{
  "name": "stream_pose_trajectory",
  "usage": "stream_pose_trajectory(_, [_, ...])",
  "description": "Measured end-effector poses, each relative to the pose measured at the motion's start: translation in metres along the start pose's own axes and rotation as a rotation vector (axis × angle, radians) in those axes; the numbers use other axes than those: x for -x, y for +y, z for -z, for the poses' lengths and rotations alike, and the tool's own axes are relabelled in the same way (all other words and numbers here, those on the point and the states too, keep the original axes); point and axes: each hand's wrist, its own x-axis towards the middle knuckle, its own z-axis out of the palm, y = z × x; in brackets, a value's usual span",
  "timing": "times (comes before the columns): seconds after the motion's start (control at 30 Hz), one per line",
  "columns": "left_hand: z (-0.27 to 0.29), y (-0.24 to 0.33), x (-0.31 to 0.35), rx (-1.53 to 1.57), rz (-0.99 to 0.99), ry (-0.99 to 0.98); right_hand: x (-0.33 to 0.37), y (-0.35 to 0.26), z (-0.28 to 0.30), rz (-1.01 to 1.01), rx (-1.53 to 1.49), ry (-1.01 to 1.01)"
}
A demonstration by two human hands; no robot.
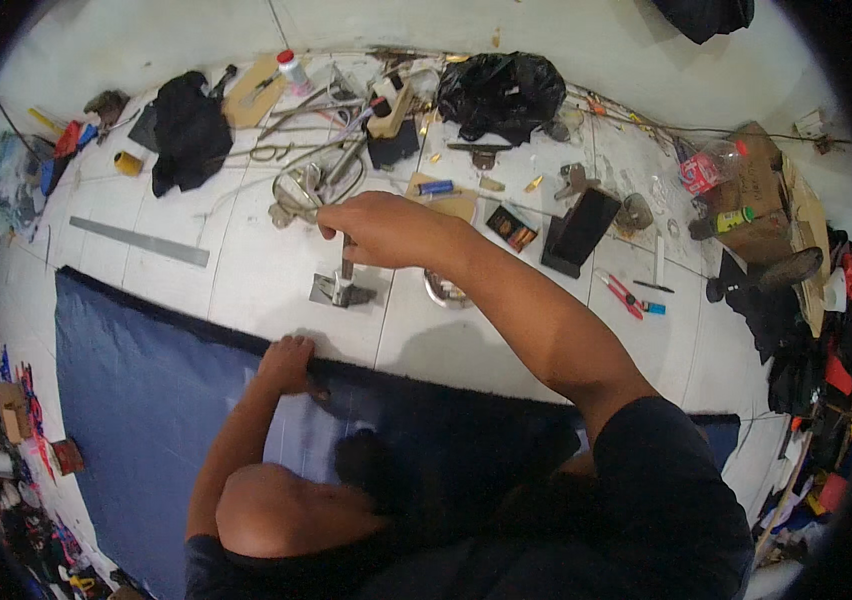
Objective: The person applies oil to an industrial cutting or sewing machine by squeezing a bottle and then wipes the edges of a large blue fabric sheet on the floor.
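Observation:
Dark blue fabric (136, 380) with a thick dark far edge lies across the near part of the white table. My left hand (289, 366) rests on that far edge, thumb apart from its slightly bent fingers. Farther out, my right hand (376, 228) is closed around a short brown handle. A metal tool head (344, 290) stands below it over a small dark square plate (322, 288), and the tool looks like a hammer. Just beyond the right hand lie large metal scissors (298, 190). A round metal ring-like thing (444, 288) is partly hidden under my right forearm.
A steel ruler (141, 242) lies at left. Black cloth (191, 130), a black plastic bag (502, 92) and a white bottle (292, 70) stand along the back. At right are a black stand-like block (583, 228), red-handled pliers (623, 295), a blue lighter (654, 308) and cardboard boxes (754, 235).

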Motion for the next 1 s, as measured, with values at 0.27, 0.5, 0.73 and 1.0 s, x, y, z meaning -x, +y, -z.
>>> stream_pose_trajectory(0.27, [-0.014,-0.017,0.003,0.128,-0.157,0.151,-0.003,-0.012,-0.119,-0.415,-0.129,0.12])
stream_pose_trajectory(0.5, [-0.025,-0.021,0.009,0.148,-0.147,0.202,0.039,-0.001,-0.216,-0.517,0.118,-0.045])
stream_pose_trajectory(0.73, [-0.007,-0.011,0.008,0.069,-0.13,0.078,0.054,-0.006,-0.227,-0.586,0.158,-0.023])
stream_pose_trajectory(1.0, [-0.013,-0.016,0.007,-0.005,-0.165,0.129,0.051,-0.047,-0.208,-0.654,-0.064,0.108])
